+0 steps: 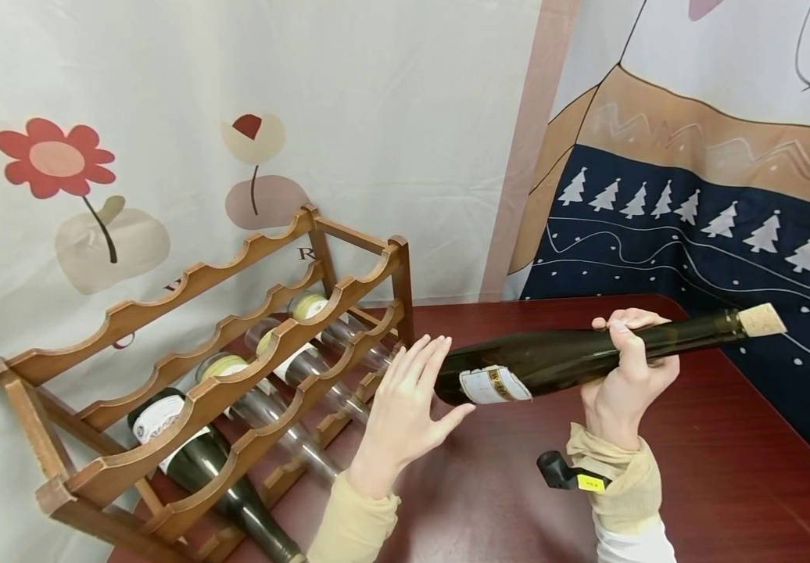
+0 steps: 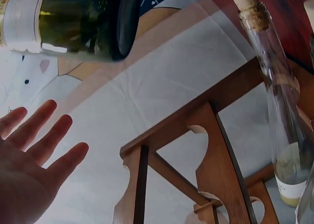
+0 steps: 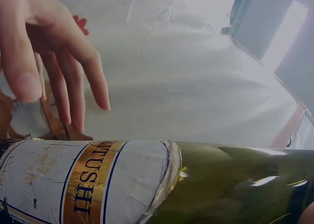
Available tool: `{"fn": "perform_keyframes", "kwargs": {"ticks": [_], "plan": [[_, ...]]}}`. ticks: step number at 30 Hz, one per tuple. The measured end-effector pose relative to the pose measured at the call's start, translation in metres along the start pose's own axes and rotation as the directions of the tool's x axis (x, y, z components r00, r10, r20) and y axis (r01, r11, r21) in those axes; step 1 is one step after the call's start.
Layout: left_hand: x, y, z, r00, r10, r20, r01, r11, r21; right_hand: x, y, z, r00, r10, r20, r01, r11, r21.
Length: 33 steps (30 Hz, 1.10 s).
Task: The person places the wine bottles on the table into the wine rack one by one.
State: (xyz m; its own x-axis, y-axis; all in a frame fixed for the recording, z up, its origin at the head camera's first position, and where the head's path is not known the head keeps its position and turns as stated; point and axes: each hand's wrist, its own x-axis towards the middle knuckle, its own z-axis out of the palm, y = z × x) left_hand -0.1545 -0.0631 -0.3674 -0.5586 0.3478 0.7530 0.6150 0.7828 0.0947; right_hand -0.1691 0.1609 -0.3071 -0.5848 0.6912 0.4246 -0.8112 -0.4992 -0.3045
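My right hand [image 1: 633, 367] grips a dark green wine bottle [image 1: 553, 360] around its neck and shoulder. The bottle is held nearly level above the table, its cork [image 1: 762, 319] pointing right and slightly up. A white label with a gold band [image 3: 88, 184] shows on its side. Near the bottle's base, my left hand [image 1: 405, 399] has straight, spread fingers and holds nothing. In the left wrist view a gap separates that hand from the bottle. Beside my left hand stands a wooden wine rack [image 1: 197, 283], with several bottles lying in its lower rows.
One dark bottle [image 1: 197, 461] lies at the rack's near left end, its neck sticking out frontward. Corked clear bottles [image 2: 284, 130] lie further along. The red-brown table [image 1: 715, 469] extends right. A printed curtain [image 1: 405, 141] hangs behind.
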Motion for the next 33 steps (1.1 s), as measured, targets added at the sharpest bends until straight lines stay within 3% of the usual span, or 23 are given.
{"fn": "perform_keyframes", "kwargs": {"ticks": [16, 33], "plan": [[0.000, 0.010, 0.008, 0.997, -0.010, 0.074, 0.006, 0.998, 0.056, -0.016, 0.005, 0.007, 0.997, 0.069, 0.024, -0.069, 0.998, 0.001], [0.000, 0.012, 0.009, 0.999, -0.003, 0.040, 0.000, 0.997, 0.072, -0.024, 0.006, 0.012, 0.989, 0.145, 0.008, -0.145, 0.988, 0.046]]}}
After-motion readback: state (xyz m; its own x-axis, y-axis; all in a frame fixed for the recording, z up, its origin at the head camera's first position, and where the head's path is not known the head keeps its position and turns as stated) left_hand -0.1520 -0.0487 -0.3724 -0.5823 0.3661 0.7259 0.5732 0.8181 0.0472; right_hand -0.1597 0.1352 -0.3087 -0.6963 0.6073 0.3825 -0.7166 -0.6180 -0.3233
